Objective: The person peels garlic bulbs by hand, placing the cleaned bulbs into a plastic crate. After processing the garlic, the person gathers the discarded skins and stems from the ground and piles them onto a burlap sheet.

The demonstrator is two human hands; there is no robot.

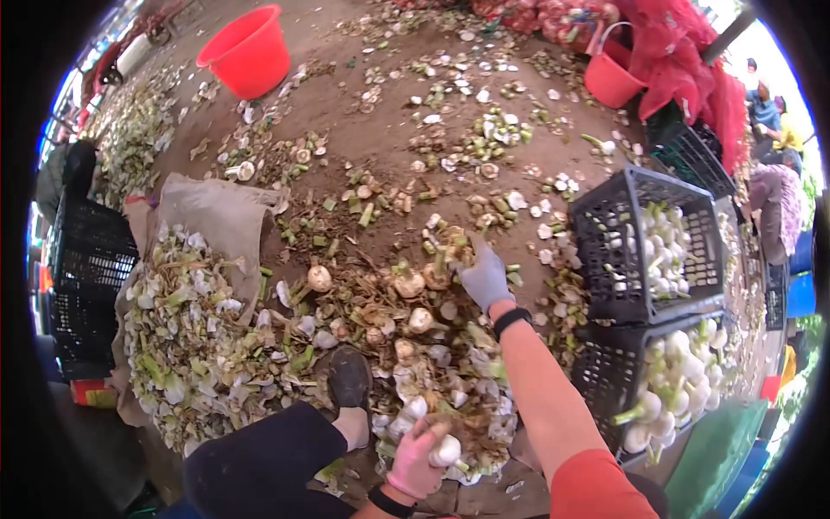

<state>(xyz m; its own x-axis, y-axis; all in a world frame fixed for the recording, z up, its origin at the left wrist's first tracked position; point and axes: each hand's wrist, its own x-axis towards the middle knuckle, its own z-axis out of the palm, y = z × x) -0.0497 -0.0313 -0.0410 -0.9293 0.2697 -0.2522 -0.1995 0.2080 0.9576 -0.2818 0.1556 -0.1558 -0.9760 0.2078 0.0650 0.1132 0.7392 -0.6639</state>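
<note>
At the lower middle, my left hand (417, 460), in a pinkish glove, is closed around a white garlic bulb (446, 451) with a short green stem. My right hand (484, 275), in a pale grey glove, reaches out over the pile of garlic bulbs and dry leaves at centre. Its fingers point toward a bulb with roots (437, 275); whether they grip anything is too unclear to tell. Close by lie more untrimmed bulbs (408, 282) and a pale bulb (421, 320) nearer my left hand.
Black crates of garlic (605, 251) (596, 368) stand at the right. Peelings cover a cloth (212, 212) at the left. A red bucket (251, 56) stands at the upper left, another (612, 78) beside red net sacks (683, 60). Several people sit at the far right.
</note>
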